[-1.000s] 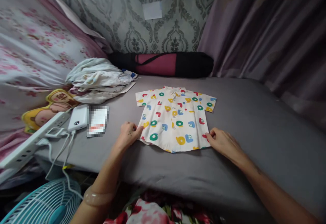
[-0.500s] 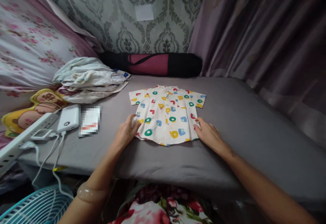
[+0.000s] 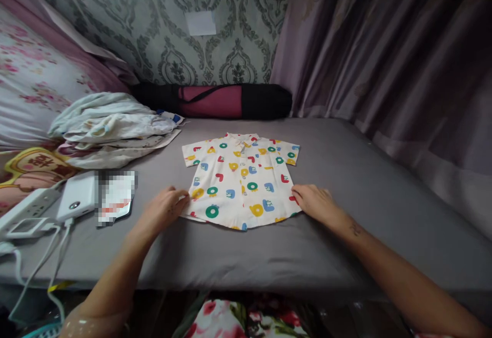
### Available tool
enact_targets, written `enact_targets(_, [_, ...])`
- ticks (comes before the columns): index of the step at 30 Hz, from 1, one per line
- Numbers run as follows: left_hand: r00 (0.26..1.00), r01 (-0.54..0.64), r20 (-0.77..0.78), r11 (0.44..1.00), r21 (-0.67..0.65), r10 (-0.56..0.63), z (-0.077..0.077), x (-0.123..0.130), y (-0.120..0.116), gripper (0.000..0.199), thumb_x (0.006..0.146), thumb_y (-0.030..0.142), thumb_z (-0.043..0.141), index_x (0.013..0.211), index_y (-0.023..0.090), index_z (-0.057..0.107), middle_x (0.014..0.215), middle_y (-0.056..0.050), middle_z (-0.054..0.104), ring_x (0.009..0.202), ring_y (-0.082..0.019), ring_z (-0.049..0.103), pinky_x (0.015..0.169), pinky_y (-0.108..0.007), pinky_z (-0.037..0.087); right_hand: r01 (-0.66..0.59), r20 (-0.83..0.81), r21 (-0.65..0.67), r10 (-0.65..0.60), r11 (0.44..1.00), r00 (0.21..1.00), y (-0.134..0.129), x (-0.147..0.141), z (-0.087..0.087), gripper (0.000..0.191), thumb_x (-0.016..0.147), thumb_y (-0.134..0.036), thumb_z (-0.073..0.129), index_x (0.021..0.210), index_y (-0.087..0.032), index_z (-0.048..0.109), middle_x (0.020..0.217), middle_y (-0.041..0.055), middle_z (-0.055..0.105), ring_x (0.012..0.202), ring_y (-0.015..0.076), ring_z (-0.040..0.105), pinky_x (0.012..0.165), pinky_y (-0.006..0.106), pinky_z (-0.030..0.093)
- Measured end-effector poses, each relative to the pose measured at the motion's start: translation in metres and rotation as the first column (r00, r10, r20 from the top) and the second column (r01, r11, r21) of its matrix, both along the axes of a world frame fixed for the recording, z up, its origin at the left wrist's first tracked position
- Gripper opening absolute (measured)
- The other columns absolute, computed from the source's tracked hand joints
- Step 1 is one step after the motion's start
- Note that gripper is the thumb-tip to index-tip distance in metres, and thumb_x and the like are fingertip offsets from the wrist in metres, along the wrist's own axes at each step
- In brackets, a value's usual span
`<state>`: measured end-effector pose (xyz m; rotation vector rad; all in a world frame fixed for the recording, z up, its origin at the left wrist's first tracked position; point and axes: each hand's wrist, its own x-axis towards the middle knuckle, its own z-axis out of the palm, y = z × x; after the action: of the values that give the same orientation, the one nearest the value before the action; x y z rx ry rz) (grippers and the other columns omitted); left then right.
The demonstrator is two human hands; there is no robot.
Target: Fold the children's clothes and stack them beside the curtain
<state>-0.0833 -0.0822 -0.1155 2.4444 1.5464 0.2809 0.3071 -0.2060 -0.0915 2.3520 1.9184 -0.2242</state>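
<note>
A small white short-sleeved shirt (image 3: 240, 184) with red, yellow, green and blue prints lies spread on the grey sheet (image 3: 346, 174), collar away from me and hem towards me. My left hand (image 3: 167, 207) pinches its left side edge close to the hem. On the opposite side edge, my right hand (image 3: 313, 202) has its thumb and fingers closed on the cloth. Both sleeves lie out to the sides, and the button front faces up.
A heap of folded cloths (image 3: 115, 128) lies at the back left. Nearer are a white power bank (image 3: 79, 194), a blurred-out packet (image 3: 115, 197), a power strip (image 3: 31, 210) and cables (image 3: 57, 256). A long black and red bag (image 3: 215, 101) rests along the wall.
The view has shifted, so the scene sits further left. My hands have closed on the shirt's side edges, and the lower part is drawn out wider and flatter.
</note>
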Motion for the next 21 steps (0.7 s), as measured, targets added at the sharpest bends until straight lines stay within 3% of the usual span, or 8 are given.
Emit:
enact_targets(2, [0.999, 0.014, -0.033, 0.994, 0.113, -0.011, 0.006, 0.024, 0.006, 0.04, 0.092, 0.041, 0.037, 0.097, 0.021, 0.071, 0.101, -0.013, 0.066, 0.092, -0.027, 0.063, 0.083, -0.036, 0.048, -0.068, 0.004, 0.099, 0.068, 0.993, 0.998, 0.017, -0.01, 0.001, 0.038, 0.099, -0.025, 0.032, 0.112, -0.02, 0.068, 0.114, 0.0143, 0.067, 0.109, 0.0265, 0.061, 0.091, 0.038, 0.043])
enact_targets(4, [0.991, 0.129, 0.0, 0.98, 0.149, -0.131, 0.005, 0.056, 0.011, 0.042, 0.095, 0.035, 0.032, 0.114, 0.018, 0.065, 0.121, -0.015, 0.062, 0.111, -0.026, 0.059, 0.095, -0.037, 0.045, -0.179, -0.037, 0.224, 0.192, 0.958, 0.981, 0.037, -0.024, -0.004, 0.043, 0.1, -0.028, 0.03, 0.129, -0.016, 0.059, 0.134, 0.0159, 0.058, 0.126, 0.0265, 0.051, 0.105, 0.039, 0.036])
enact_targets(6, [0.97, 0.241, 0.011, 0.961, 0.137, -0.245, -0.003, 0.087, 0.015, 0.045, 0.095, 0.036, 0.036, 0.13, 0.015, 0.056, 0.141, -0.016, 0.052, 0.134, -0.028, 0.044, 0.11, -0.042, 0.034, -0.235, -0.082, 0.278, 0.267, 0.931, 0.96, 0.054, -0.038, -0.014, 0.053, 0.101, -0.035, 0.029, 0.146, -0.011, 0.041, 0.153, 0.0158, 0.039, 0.143, 0.0271, 0.031, 0.116, 0.043, 0.023])
enact_targets(9, [0.979, 0.205, -0.024, 0.978, 0.047, -0.204, -0.023, 0.114, 0.019, 0.059, 0.096, 0.047, 0.036, 0.142, 0.011, 0.043, 0.154, -0.018, 0.036, 0.147, -0.033, 0.024, 0.118, -0.05, 0.02, -0.251, -0.132, 0.248, 0.289, 0.936, 0.948, 0.067, -0.05, -0.033, 0.062, 0.101, -0.044, 0.026, 0.154, -0.012, 0.027, 0.162, 0.0135, 0.019, 0.15, 0.0287, 0.012, 0.119, 0.051, 0.01])
enact_targets(14, [0.98, 0.201, -0.004, 0.979, -0.025, -0.201, -0.032, 0.111, 0.019, 0.063, 0.096, 0.052, 0.035, 0.145, 0.014, 0.041, 0.157, -0.017, 0.031, 0.148, -0.033, 0.02, 0.119, -0.05, 0.014, -0.252, -0.146, 0.184, 0.28, 0.95, 0.949, 0.068, -0.046, -0.049, 0.062, 0.1, -0.046, 0.024, 0.154, -0.017, 0.027, 0.163, 0.0115, 0.017, 0.15, 0.0305, 0.01, 0.118, 0.057, 0.008])
enact_targets(18, [0.945, 0.26, 0.232, 0.959, -0.111, -0.23, -0.01, 0.094, 0.039, 0.049, 0.095, 0.051, 0.037, 0.121, 0.017, 0.062, 0.128, -0.012, 0.063, 0.121, -0.027, 0.055, 0.104, -0.038, 0.04, -0.25, -0.154, 0.089, 0.261, 0.964, 0.953, 0.072, -0.042, -0.036, 0.064, 0.099, -0.048, 0.028, 0.155, -0.017, 0.027, 0.163, 0.0124, 0.016, 0.149, 0.032, 0.011, 0.117, 0.058, 0.012])
enact_targets(19, [0.936, 0.208, 0.314, 0.97, -0.126, -0.159, -0.005, 0.088, 0.05, 0.047, 0.095, 0.05, 0.035, 0.112, 0.019, 0.065, 0.115, -0.009, 0.069, 0.109, -0.024, 0.061, 0.096, -0.034, 0.046, -0.255, -0.154, 0.064, 0.262, 0.965, 0.953, 0.074, -0.043, -0.03, 0.063, 0.098, -0.048, 0.031, 0.154, -0.016, 0.029, 0.162, 0.0139, 0.018, 0.149, 0.0327, 0.014, 0.117, 0.058, 0.014])
enact_targets(21, [0.902, -0.07, 0.42, 0.993, -0.092, 0.103, 0.003, 0.072, 0.075, 0.041, 0.095, 0.047, 0.037, 0.102, 0.018, 0.065, 0.102, -0.008, 0.07, 0.096, -0.022, 0.064, 0.086, -0.031, 0.049, -0.278, -0.147, 0.05, 0.283, 0.959, 0.948, 0.082, -0.049, -0.019, 0.059, 0.098, -0.042, 0.035, 0.149, -0.014, 0.037, 0.159, 0.0172, 0.028, 0.147, 0.0322, 0.022, 0.117, 0.056, 0.015])
